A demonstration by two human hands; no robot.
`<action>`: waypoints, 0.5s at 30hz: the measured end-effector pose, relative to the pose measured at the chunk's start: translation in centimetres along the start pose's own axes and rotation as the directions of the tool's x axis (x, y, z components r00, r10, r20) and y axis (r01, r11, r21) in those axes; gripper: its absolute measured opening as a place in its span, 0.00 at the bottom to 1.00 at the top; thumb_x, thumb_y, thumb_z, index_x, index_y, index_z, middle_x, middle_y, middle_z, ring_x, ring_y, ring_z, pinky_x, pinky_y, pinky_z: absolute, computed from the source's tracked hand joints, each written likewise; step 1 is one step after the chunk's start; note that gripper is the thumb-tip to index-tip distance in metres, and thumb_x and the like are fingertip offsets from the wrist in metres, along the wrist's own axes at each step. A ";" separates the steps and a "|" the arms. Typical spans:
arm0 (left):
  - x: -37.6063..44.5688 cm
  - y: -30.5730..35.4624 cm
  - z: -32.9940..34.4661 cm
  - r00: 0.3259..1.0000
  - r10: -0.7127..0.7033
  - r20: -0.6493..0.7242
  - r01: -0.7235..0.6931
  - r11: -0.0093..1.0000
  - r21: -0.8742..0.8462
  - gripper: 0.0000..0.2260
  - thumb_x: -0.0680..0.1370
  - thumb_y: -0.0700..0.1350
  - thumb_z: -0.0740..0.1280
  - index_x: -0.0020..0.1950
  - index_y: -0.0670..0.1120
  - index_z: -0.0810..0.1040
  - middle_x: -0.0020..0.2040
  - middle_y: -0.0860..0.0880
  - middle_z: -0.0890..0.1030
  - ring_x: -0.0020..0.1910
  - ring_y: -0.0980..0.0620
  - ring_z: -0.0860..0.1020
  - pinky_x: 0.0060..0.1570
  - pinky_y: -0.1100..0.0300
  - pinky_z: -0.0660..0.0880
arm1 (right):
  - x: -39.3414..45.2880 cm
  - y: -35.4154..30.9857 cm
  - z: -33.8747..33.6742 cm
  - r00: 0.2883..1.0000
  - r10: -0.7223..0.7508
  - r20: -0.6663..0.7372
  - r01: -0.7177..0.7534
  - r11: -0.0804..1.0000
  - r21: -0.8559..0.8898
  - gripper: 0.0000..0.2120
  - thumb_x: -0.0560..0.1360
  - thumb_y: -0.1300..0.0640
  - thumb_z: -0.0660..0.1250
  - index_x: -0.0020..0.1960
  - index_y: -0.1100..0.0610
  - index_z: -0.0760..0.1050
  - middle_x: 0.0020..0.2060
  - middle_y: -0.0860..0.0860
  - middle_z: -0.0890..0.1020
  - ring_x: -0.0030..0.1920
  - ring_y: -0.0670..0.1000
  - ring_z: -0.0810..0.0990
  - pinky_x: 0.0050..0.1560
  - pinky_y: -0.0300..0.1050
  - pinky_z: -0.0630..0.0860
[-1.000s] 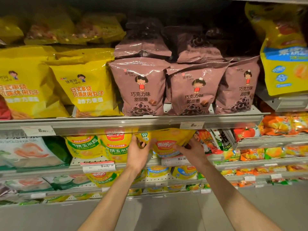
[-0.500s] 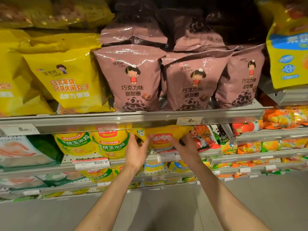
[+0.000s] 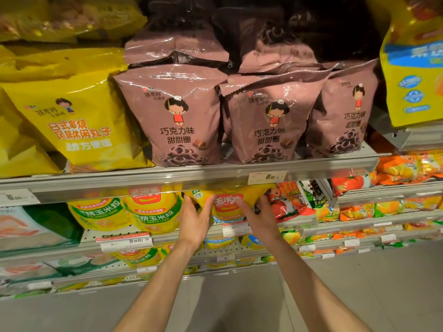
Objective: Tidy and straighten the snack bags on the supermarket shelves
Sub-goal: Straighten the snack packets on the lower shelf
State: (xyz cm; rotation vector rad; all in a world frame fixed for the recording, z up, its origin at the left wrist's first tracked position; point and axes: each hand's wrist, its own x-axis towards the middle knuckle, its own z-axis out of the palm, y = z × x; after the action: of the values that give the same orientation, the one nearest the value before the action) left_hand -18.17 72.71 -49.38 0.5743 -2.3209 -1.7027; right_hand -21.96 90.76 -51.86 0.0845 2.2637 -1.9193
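Right now both hands hold one yellow corn snack bag (image 3: 227, 203) on the second shelf (image 3: 167, 238), just under the upper shelf's front rail (image 3: 191, 180). Its top hides behind that rail. The left hand (image 3: 195, 220) grips the bag's left edge, fingers curled round it; the right hand (image 3: 260, 218) lies on its right side, fingers curving over the face and edge. Two matching yellow bags (image 3: 153, 212) stand just left; a red tomato bag (image 3: 288, 203) touches its right side. Brown chocolate ring bags (image 3: 177, 118) line the shelf above
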 end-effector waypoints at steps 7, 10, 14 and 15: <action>0.6 -0.1 0.6 0.999 -0.048 -0.012 0.049 0.998 0.034 0.18 0.80 0.60 0.67 0.45 0.46 0.69 0.34 0.49 0.72 0.34 0.55 0.72 0.37 0.57 0.71 | 0.3 0.1 1.0 0.998 0.033 -0.057 -0.033 0.999 -0.003 0.16 0.75 0.39 0.72 0.57 0.41 0.72 0.54 0.37 0.81 0.51 0.33 0.81 0.44 0.25 0.75; 0.6 0.5 1.1 0.998 -0.029 -0.054 0.032 0.998 0.057 0.14 0.80 0.59 0.67 0.43 0.55 0.67 0.36 0.56 0.73 0.34 0.64 0.75 0.35 0.69 0.70 | 0.5 0.1 1.2 0.997 0.052 -0.064 -0.050 0.998 0.034 0.18 0.77 0.41 0.71 0.63 0.43 0.71 0.55 0.38 0.80 0.54 0.38 0.79 0.48 0.29 0.72; 1.4 1.4 1.3 0.995 -0.075 -0.066 0.077 0.997 0.027 0.15 0.80 0.59 0.68 0.48 0.47 0.74 0.41 0.45 0.80 0.41 0.45 0.79 0.43 0.52 0.75 | 1.1 -0.7 1.1 0.997 0.066 -0.043 -0.064 0.997 0.046 0.24 0.77 0.41 0.71 0.68 0.50 0.71 0.59 0.45 0.81 0.59 0.48 0.80 0.58 0.40 0.75; 1.6 1.5 1.2 0.994 -0.092 -0.065 0.092 0.996 -0.001 0.16 0.80 0.58 0.69 0.51 0.45 0.75 0.41 0.46 0.81 0.43 0.44 0.80 0.48 0.50 0.76 | 1.2 -0.9 1.1 0.997 0.059 -0.051 -0.057 0.997 0.050 0.25 0.77 0.40 0.71 0.68 0.51 0.72 0.60 0.46 0.82 0.60 0.48 0.80 0.60 0.43 0.76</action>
State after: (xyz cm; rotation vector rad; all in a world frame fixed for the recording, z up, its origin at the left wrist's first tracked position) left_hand -20.34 73.47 -48.40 0.7370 -2.2844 -1.6946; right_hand -23.22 89.47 -51.36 0.2071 2.2211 -1.9653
